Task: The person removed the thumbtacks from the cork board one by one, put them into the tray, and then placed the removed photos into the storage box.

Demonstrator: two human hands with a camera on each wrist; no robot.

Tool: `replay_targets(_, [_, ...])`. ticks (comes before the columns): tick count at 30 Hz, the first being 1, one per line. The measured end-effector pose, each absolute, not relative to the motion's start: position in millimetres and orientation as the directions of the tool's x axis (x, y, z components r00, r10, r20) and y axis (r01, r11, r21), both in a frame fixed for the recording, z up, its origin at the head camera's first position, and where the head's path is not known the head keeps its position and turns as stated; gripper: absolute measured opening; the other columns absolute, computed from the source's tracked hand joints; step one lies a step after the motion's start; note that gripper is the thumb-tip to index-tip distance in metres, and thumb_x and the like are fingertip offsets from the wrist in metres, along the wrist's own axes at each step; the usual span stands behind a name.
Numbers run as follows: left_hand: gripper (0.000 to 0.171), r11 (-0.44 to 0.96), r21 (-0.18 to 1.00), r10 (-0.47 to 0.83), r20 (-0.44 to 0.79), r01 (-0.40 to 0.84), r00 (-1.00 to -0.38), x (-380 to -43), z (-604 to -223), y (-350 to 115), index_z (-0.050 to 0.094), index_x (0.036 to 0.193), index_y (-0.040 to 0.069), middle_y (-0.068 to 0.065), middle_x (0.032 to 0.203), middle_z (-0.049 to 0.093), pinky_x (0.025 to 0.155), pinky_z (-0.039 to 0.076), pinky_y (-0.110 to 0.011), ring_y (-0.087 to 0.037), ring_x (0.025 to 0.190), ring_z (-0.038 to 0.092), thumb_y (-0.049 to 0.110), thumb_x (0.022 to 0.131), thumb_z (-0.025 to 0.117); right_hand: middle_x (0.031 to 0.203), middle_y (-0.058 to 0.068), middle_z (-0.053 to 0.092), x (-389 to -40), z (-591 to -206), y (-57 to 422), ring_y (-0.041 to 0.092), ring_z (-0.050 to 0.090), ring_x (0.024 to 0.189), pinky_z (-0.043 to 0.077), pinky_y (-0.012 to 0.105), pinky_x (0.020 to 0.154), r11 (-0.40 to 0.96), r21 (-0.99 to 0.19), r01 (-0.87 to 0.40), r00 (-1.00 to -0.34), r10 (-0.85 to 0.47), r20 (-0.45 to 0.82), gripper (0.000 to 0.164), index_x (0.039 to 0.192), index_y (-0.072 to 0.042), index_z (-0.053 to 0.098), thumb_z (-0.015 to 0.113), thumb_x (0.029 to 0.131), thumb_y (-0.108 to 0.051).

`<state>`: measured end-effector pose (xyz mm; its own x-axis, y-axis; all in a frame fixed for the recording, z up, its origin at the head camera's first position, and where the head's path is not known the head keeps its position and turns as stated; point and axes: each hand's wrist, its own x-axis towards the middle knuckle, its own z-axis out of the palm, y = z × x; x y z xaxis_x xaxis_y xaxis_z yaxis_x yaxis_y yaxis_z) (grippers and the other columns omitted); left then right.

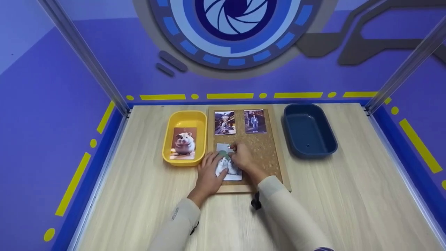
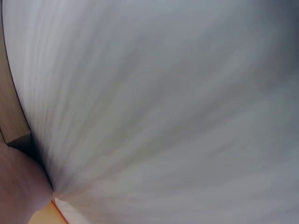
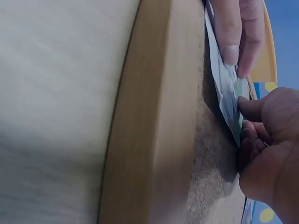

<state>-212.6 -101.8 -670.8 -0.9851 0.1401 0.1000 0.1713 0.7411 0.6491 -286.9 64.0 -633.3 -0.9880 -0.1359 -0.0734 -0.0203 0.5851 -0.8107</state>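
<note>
We see the person's left hand (image 1: pixel 212 172) with its fingers extended, open and pressing lightly on the left side of a rectangular paper photo of pale, furry animals (image 1: pixel 234 171), gripping nothing. This photo lies on the lower part of a brown corkboard with a light wooden frame (image 1: pixel 268 157); in the right wrist view, we see its near edge lifted off the cork. The right hand (image 1: pixel 243 157) is at the photo's upper right, its fingers mostly curled and its thumb touching the paper; a tiny shiny spot shows by the fingertips, but we cannot tell whether they pinch anything. Above, we see two small colour photos of figures, one on the left (image 1: pixel 224 122) and one on the right (image 1: pixel 255 121), side by side on the cork. Just left of the board, a yellow rounded tray (image 1: pixel 184 120) holds a hamster photo (image 1: pixel 184 143). To the right stands a dark blue rounded tray (image 1: pixel 306 129). Everything rests on a pale wood-grain desk (image 1: pixel 362 195).
</note>
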Motion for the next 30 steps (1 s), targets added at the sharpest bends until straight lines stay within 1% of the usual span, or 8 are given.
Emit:
replay_targets(9, [0.057,0.740,0.649,0.133,0.117,0.177,-0.984,-213.4,-668.5,-101.1,0.057,0.153,0.021,-0.003,0.168,0.046,0.124,0.030,-0.066,-0.032,0.162,0.030,0.039,0.100,0.069,0.098,0.014,0.064,-288.0,-633.5,61.7,0.021,0.057,0.088,0.051,0.035,0.080,0.563,-0.826,-0.029,-0.992,-0.120,-0.047,0.020,0.113,0.005,0.070,0.071,0.093,0.002])
replay_targets(15, [0.057,0.749,0.641,0.134,0.098,0.166,-0.986,-212.3,-667.2,-101.4,0.056,0.153,0.022,-0.001,0.168,0.045,0.123,0.031,-0.067,-0.031,0.162,0.030,0.039,0.101,0.069,0.095,0.012,0.063,-289.9,-635.2,60.4,0.019,0.054,0.086,0.047,0.031,0.076,0.550,-0.835,-0.022,-0.992,-0.117,-0.051,0.022,0.113,0.006,0.069,0.071,0.091,0.003])
replay_targets(24, [0.058,0.766,0.623,0.147,0.068,0.157,-0.987,-213.6,-664.8,-99.9,0.054,0.156,0.023,-0.001,0.170,0.042,0.126,0.030,-0.066,-0.031,0.164,0.027,0.042,0.103,0.065,0.086,0.009,0.062,-294.8,-632.1,61.3,0.017,0.054,0.078,0.049,0.029,0.072,0.541,-0.841,-0.021,-0.993,-0.109,-0.045,0.019,0.108,0.008,0.071,0.070,0.089,0.006])
replay_targets(30, [0.058,0.770,0.619,0.139,0.075,0.155,-0.987,-213.3,-666.6,-101.3,0.055,0.155,0.022,-0.002,0.169,0.044,0.126,0.030,-0.066,-0.031,0.163,0.029,0.042,0.102,0.066,0.086,0.009,0.061,-296.2,-632.4,60.5,0.016,0.054,0.077,0.049,0.029,0.071,0.533,-0.845,-0.027,-0.990,-0.131,-0.051,0.016,0.106,0.008,0.071,0.070,0.090,0.005])
